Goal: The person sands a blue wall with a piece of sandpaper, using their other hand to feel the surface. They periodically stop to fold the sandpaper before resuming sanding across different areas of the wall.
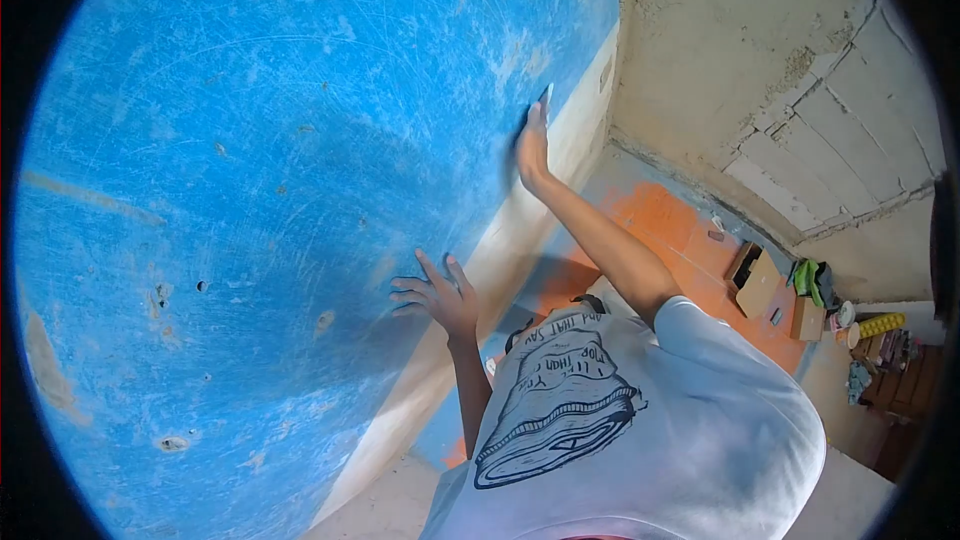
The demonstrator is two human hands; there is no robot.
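Observation:
A blue painted wall, scuffed and pitted with small holes, fills the left side of the view. My left hand rests on it near the lower white band, its fingers spread and holding nothing. Farther up and to the right, my right hand lies against the blue paint close to its border with the white. Between its fingers is a thin flat piece with a pale edge; most of it is hidden, so its kind cannot be made out.
Below the wall runs a white band. The floor has orange paint. To the right are an open cardboard box, a green and black bundle, a smaller box and a yellow object. A rough plaster wall stands beyond.

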